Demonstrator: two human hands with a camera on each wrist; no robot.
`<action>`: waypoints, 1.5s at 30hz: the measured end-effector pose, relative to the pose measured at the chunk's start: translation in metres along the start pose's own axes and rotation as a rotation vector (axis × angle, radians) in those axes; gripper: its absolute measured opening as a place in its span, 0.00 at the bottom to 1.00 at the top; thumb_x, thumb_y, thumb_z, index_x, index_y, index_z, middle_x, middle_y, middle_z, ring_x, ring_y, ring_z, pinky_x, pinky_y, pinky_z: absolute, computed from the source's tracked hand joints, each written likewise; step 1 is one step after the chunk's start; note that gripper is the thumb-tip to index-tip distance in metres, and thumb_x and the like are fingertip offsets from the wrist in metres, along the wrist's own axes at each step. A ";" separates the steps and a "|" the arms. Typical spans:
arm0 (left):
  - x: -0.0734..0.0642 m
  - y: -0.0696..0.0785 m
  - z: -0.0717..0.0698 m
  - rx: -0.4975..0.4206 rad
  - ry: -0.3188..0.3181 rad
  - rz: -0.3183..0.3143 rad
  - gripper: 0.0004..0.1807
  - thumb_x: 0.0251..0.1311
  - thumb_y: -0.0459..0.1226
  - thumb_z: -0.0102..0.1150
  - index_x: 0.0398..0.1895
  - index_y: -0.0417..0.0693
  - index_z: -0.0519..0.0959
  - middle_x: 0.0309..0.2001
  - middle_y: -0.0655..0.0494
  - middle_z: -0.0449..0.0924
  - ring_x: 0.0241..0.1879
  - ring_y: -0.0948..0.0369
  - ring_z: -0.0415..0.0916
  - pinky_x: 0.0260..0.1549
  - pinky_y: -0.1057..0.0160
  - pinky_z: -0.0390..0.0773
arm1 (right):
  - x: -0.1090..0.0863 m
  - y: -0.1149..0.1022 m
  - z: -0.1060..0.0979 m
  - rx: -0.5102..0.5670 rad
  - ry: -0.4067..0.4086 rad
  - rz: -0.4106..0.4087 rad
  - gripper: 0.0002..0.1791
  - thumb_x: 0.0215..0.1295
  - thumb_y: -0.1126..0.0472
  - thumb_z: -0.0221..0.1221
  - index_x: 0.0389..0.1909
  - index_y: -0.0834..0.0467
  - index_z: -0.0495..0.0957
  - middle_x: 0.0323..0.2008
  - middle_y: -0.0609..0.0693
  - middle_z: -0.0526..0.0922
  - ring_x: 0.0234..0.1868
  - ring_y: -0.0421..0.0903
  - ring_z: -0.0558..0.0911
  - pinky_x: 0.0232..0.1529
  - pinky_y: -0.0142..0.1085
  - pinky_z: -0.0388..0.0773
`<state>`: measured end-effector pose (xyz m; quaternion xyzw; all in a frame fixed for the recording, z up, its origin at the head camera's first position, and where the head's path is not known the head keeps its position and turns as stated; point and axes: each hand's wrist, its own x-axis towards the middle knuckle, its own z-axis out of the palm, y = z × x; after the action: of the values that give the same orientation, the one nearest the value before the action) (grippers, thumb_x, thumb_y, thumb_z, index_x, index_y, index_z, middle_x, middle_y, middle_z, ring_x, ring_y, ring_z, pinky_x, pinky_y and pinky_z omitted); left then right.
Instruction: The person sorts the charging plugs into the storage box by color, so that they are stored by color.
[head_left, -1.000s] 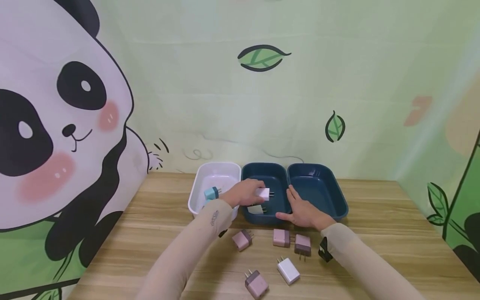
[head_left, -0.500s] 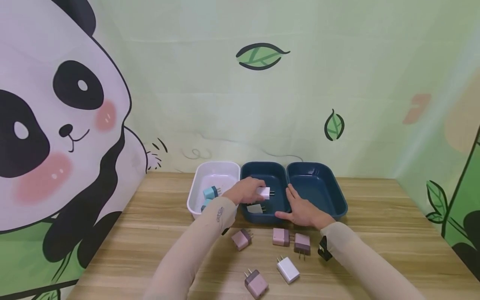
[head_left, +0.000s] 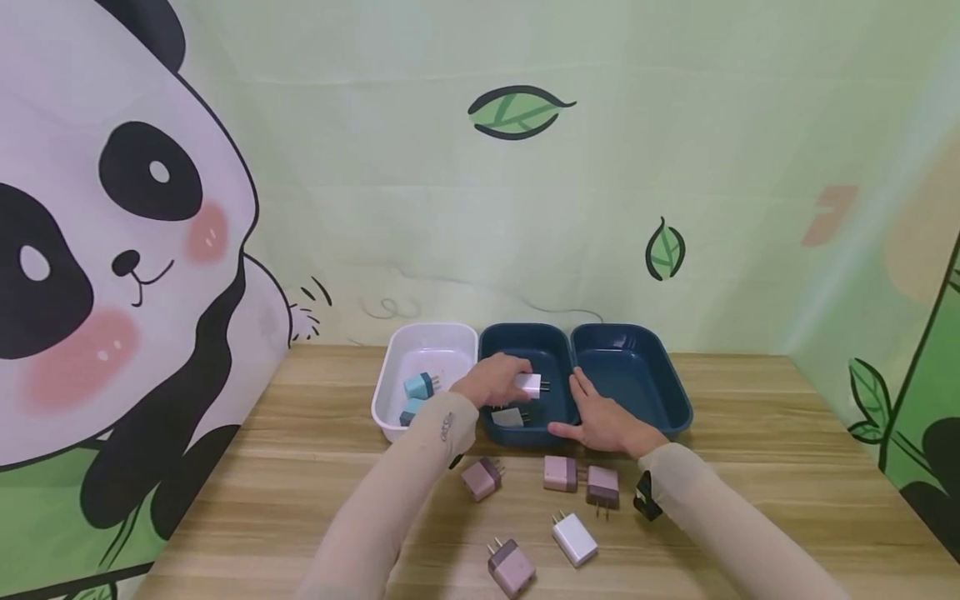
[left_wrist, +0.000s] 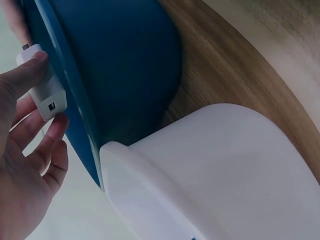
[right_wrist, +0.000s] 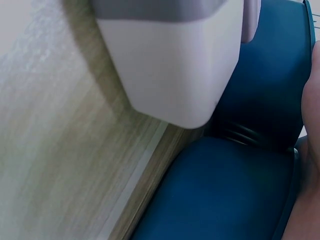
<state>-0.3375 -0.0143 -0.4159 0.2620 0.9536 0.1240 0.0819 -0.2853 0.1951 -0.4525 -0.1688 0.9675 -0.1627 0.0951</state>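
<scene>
My left hand (head_left: 495, 381) pinches a white USB wall charger (head_left: 530, 385) by its end, over the middle blue tray (head_left: 551, 354), with the prongs pointing right. In the left wrist view the port of that charger (left_wrist: 47, 85) faces the camera, thumb on one side and fingertips on the other. Below it, a pale charger (head_left: 510, 417) lies inside the middle tray. My right hand (head_left: 603, 421) rests with extended fingers at the front, where the middle tray meets the right blue tray (head_left: 630, 375); in the right wrist view only part of this hand (right_wrist: 311, 165) shows.
A white tray (head_left: 427, 354) at the left contains light-blue chargers (head_left: 418, 386), partly behind my sleeve. On the wooden table (head_left: 300, 483) in front lie a white charger (head_left: 575, 539) and several pink chargers (head_left: 512, 568). A cloth backdrop (head_left: 420, 208) stands behind the trays.
Both hands keep their places at the trays and the white charger stays in my left hand. My left forearm has swung slightly to the right; the head view has shifted a little.
</scene>
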 end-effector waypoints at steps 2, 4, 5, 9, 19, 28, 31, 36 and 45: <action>0.001 0.000 0.001 -0.005 0.003 -0.005 0.22 0.59 0.48 0.62 0.55 0.56 0.75 0.49 0.57 0.77 0.43 0.61 0.72 0.47 0.62 0.74 | 0.000 0.000 0.000 0.006 0.003 -0.002 0.60 0.55 0.28 0.53 0.73 0.66 0.41 0.74 0.60 0.35 0.64 0.66 0.62 0.59 0.57 0.62; 0.002 0.000 0.002 -0.001 0.005 -0.003 0.21 0.59 0.47 0.63 0.55 0.55 0.75 0.49 0.56 0.77 0.43 0.60 0.72 0.48 0.61 0.74 | 0.000 0.001 0.000 0.008 0.004 -0.007 0.60 0.56 0.29 0.54 0.73 0.66 0.41 0.74 0.60 0.35 0.64 0.66 0.62 0.60 0.57 0.61; 0.002 -0.001 0.002 0.004 0.006 -0.004 0.21 0.59 0.47 0.63 0.55 0.55 0.75 0.49 0.56 0.77 0.43 0.60 0.71 0.48 0.61 0.74 | 0.000 0.001 0.001 0.009 0.005 -0.008 0.60 0.56 0.29 0.54 0.73 0.66 0.41 0.74 0.60 0.35 0.64 0.66 0.62 0.60 0.57 0.62; 0.004 -0.001 0.005 0.025 0.010 -0.007 0.21 0.59 0.46 0.63 0.55 0.54 0.75 0.50 0.55 0.77 0.44 0.59 0.71 0.49 0.59 0.73 | 0.000 0.001 0.001 0.009 0.007 -0.013 0.60 0.56 0.29 0.53 0.73 0.66 0.41 0.74 0.60 0.35 0.64 0.65 0.63 0.60 0.56 0.62; 0.003 -0.003 0.008 0.026 0.018 -0.008 0.21 0.59 0.44 0.63 0.55 0.54 0.75 0.51 0.55 0.77 0.45 0.59 0.71 0.50 0.59 0.73 | 0.000 0.000 0.002 0.009 0.011 -0.008 0.60 0.55 0.29 0.54 0.73 0.66 0.41 0.74 0.59 0.35 0.65 0.65 0.62 0.60 0.56 0.61; -0.004 -0.005 0.004 -0.013 0.070 0.008 0.21 0.62 0.38 0.59 0.59 0.52 0.73 0.56 0.51 0.72 0.54 0.56 0.69 0.56 0.57 0.69 | 0.001 -0.001 0.001 0.015 0.009 -0.014 0.61 0.54 0.27 0.53 0.73 0.66 0.41 0.74 0.60 0.35 0.65 0.65 0.61 0.61 0.56 0.60; -0.008 -0.005 0.001 -0.033 0.065 0.022 0.21 0.62 0.38 0.59 0.58 0.52 0.73 0.57 0.52 0.72 0.56 0.56 0.69 0.57 0.56 0.69 | 0.000 0.000 0.000 0.011 0.013 -0.009 0.61 0.54 0.27 0.53 0.73 0.66 0.41 0.74 0.60 0.35 0.65 0.65 0.61 0.61 0.56 0.60; -0.018 -0.008 -0.002 -0.018 0.060 0.104 0.19 0.62 0.37 0.59 0.57 0.49 0.74 0.56 0.52 0.74 0.55 0.58 0.71 0.58 0.57 0.67 | 0.000 -0.001 0.000 0.000 0.013 -0.006 0.60 0.56 0.28 0.53 0.72 0.67 0.41 0.73 0.61 0.36 0.65 0.66 0.62 0.61 0.57 0.61; -0.050 0.000 -0.004 0.026 0.029 0.254 0.22 0.61 0.39 0.61 0.58 0.49 0.74 0.54 0.54 0.76 0.53 0.60 0.71 0.56 0.60 0.69 | -0.001 -0.002 0.000 0.007 0.012 -0.003 0.58 0.58 0.32 0.55 0.72 0.67 0.41 0.73 0.61 0.36 0.65 0.66 0.61 0.60 0.58 0.61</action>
<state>-0.2960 -0.0409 -0.4072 0.3800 0.9152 0.1250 0.0484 -0.2842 0.1934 -0.4513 -0.1691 0.9672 -0.1672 0.0896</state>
